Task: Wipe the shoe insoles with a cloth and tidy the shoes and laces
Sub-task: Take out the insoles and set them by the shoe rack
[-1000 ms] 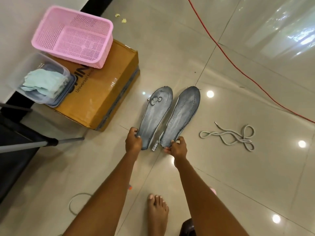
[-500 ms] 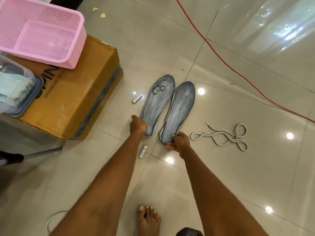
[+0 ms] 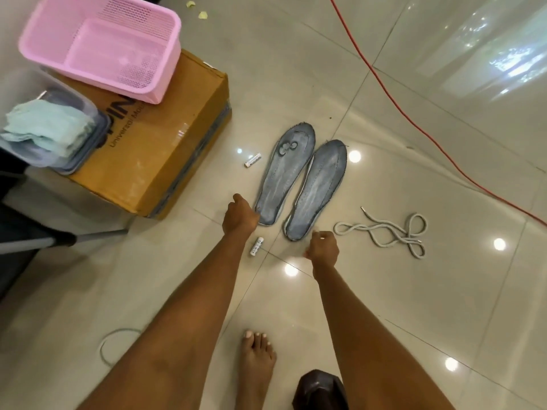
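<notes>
Two grey-blue insoles lie flat side by side on the tiled floor, the left insole [image 3: 284, 176] and the right insole [image 3: 318, 190]. My left hand [image 3: 239, 216] is at the heel of the left insole, fingers curled at its edge. My right hand [image 3: 322, 247] hovers just behind the heel of the right insole, loosely curled, holding nothing. A grey shoelace [image 3: 384, 235] lies looped on the floor to the right. A pale green cloth [image 3: 44, 128] sits in a clear tub [image 3: 88, 108] at the left.
A cardboard box [image 3: 154, 161] carries a pink basket [image 3: 103, 45] and the tub. Two small white rolled labels [image 3: 252, 160] [image 3: 257, 246] lie near the insoles. A red cable [image 3: 414, 125] crosses the floor. My bare foot [image 3: 256, 359] and a dark object [image 3: 319, 389] are below.
Both insoles have been laid flat on the floor. My right hand has let go of the right insole and pulled back. Two white labels have dropped onto the floor.
</notes>
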Demonstrator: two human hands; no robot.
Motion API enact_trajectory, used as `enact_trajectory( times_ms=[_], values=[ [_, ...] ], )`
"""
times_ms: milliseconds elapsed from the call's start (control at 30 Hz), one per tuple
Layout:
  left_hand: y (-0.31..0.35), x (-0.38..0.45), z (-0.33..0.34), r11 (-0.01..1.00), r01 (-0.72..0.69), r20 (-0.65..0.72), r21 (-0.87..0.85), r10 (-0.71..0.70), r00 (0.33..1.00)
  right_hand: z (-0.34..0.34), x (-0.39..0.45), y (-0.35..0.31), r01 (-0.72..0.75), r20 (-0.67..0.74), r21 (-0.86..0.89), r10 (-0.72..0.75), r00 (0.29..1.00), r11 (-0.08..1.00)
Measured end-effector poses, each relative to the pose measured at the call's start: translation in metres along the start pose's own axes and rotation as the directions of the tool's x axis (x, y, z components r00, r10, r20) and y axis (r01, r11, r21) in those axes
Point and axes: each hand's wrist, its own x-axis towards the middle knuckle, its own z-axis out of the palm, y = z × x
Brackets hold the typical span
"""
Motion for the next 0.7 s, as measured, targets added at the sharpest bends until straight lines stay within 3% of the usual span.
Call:
enact_trajectory(
  times_ms=[200, 333, 500, 700],
  values=[
    [-0.045, -0.074, -0.052, 0.989, 0.058, -0.024, -0.138, -0.062, 0.998, 0.016, -0.123, -0.032, 0.215, 0.222, -0.044, -0.201, 0.954, 0.976],
    [-0.091, -0.131, -0.098, 0.93, 0.192, -0.058, -0.314, -0.22, 0.974, 0.049, -0.221, -0.047, 0.315, 0.458, -0.105, -0.235, 0.857, 0.943],
    [-0.176, -0.2, -0.154, 0.733, 0.349, -0.095, -0.584, -0.489, 0.867, 0.09, -0.337, -0.04, 0.513, 0.646, -0.194, -0.285, 0.708, 0.836],
    [-0.291, -0.253, -0.193, 0.612, 0.334, -0.224, -0.717, -0.656, 0.721, 0.144, -0.437, -0.009, 0.708, 0.778, -0.205, -0.326, 0.537, 0.676]
  ],
)
